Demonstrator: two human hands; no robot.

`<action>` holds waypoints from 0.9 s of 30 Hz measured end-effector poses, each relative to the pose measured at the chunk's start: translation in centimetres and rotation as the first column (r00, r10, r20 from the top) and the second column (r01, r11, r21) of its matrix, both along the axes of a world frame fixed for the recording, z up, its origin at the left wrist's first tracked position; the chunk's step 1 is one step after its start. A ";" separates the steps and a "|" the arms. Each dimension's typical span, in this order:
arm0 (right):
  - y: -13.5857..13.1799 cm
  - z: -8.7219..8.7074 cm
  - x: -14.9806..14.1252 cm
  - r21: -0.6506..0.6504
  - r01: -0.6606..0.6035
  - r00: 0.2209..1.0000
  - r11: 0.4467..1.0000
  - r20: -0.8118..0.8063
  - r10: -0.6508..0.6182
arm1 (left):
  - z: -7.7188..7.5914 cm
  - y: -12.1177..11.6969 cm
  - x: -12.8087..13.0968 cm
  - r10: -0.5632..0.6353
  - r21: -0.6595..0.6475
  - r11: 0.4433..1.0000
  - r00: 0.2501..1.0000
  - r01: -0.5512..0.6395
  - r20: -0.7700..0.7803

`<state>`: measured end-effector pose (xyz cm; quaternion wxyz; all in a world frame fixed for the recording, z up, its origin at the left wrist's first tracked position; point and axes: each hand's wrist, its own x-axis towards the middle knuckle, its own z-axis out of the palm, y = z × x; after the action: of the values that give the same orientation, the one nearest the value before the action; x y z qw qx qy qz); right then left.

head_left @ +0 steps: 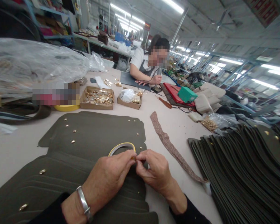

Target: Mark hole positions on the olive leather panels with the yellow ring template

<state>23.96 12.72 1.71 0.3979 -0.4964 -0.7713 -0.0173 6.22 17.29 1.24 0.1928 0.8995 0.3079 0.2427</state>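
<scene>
On the surface (pixel 175 127), gold studs (pixel 74 131) already dotted the panels (pixel 100 126); what was left could not be told. Above these, the left hand (pixel 108 171) pinched the tape roll (pixel 122 144), the right hand (pixel 155 169) pinching at its edge, anything between hidden. A strip (pixel 164 137) and stack (pixel 238 161) lay rightward, boxes (pixel 96 106) beyond, none blocking.

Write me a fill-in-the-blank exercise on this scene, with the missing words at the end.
1. The left hand and right hand meet by a roll of tape edged in ____.
2. A silver bracelet circles the person's ____ wrist.
3. From the person's view, the tall stack of dark pieces lies to the ____ of both hands.

Missing words: yellow; left; right.
</scene>
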 end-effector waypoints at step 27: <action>2.4 -1.9 3.1 -0.691 0.111 0.883 0.714 -0.261 -0.390 | 1.3 -0.1 1.3 0.048 -0.036 0.996 0.869 -0.076 -0.493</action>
<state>27.03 15.15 -0.20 0.3357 -0.6992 -0.5560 0.2988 7.49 17.15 2.55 0.1247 0.9157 0.3819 0.0039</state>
